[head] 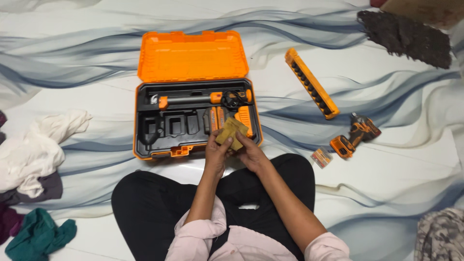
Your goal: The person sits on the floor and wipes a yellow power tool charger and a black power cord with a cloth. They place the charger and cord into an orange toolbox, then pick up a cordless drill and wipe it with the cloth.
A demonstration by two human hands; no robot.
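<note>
While I sit cross-legged on the sheet [386,183], which is white with blue-grey waves, both my hands meet at the centre of the frame, just in front of my knees. My left hand [217,153] and my right hand [250,153] are each closed around a small tan packet [231,133], fingers pinching it from either side, and it overlaps the near edge of the tool case [145,121]. That case lies open just above my hands, its orange lid [192,55] tipped back, with a long tool [188,100] lying across its black tray. To the upper right, well apart, lies an orange bit holder [311,83]. Below it, at the right, a drill [355,135] lies on its side with a small packet [321,157] just beside it. Crumpled cloths [34,154] are heaped at the left edge, and a dark mat [406,36] sits in the upper right corner.
</note>
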